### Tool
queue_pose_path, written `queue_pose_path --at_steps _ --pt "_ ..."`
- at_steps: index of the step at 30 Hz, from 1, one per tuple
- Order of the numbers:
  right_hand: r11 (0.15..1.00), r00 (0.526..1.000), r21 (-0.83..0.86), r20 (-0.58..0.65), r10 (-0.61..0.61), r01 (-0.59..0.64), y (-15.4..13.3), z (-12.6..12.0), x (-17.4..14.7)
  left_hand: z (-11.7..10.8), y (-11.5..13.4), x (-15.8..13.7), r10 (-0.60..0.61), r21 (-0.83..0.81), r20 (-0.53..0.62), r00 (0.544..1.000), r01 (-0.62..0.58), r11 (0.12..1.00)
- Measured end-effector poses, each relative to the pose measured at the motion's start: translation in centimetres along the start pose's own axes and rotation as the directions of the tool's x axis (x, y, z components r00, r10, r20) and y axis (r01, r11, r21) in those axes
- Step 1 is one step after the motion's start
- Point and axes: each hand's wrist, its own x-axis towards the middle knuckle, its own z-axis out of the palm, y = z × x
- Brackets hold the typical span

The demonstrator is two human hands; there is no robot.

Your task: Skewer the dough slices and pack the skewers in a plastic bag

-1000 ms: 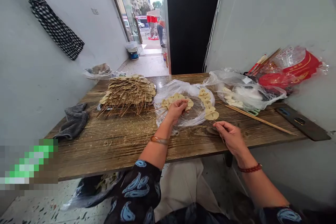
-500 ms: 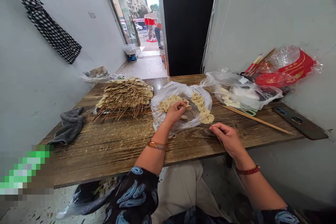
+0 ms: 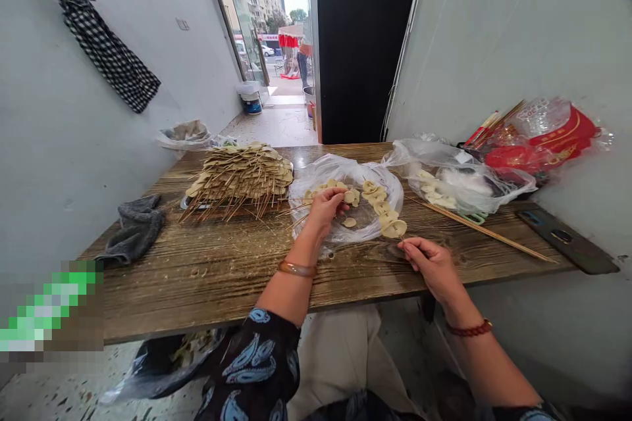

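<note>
In my right hand (image 3: 434,266), thumb and fingers pinch the near end of a thin skewer. Several pale, round slices (image 3: 394,229) are threaded along it, slanting up and away over a clear plastic bag (image 3: 316,171). My left hand (image 3: 326,205) reaches over the same bag, fingers closed at a small pale slice (image 3: 351,196); the exact contact is partly hidden. One loose slice (image 3: 349,222) lies on the plastic just right of the left hand. Behind that hand, more slices (image 3: 332,184) show in part, with skewer ends sticking out to the left.
A large pile of loaded skewers (image 3: 241,174) sits on a tray at left, near a grey cloth (image 3: 135,227). To the right are bare skewers (image 3: 488,231), another plastic bag (image 3: 461,181) with slices, and a phone (image 3: 567,240). The wooden table's front edge (image 3: 237,322) runs before me.
The view has shifted slightly, so everything sits a little further right. My left hand has drawn back a little, uncovering the loose slice more. My right hand still holds the skewer.
</note>
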Motion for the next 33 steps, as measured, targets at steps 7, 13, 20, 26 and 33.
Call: queue_pose_path --at_steps 7,13,20,26,33 --pt "1.0 1.0 -0.007 -0.008 0.023 -0.023 0.1 -0.1 0.1 0.3 -0.4 0.1 0.046 0.231 0.022 0.999 -0.05 0.972" --pt "1.0 1.0 -0.012 -0.011 0.012 -0.012 -0.1 0.0 0.0 0.6 -1.8 0.5 0.002 0.426 0.199 0.98 -0.088 0.9" --pt "1.0 1.0 0.016 -0.001 -0.001 0.001 -0.1 0.0 0.0 -0.5 -1.6 0.2 0.152 0.892 0.331 0.931 -0.362 0.273" --pt "1.0 1.0 -0.007 0.01 0.021 -0.021 -0.1 -0.1 0.0 -0.9 -1.4 -0.2 0.053 0.915 0.377 0.925 -0.38 0.136" --pt "0.997 0.997 -0.078 0.073 -0.013 0.019 -0.3 -0.2 -0.1 -0.1 -0.7 0.4 0.188 0.67 0.285 0.94 -0.335 0.662"
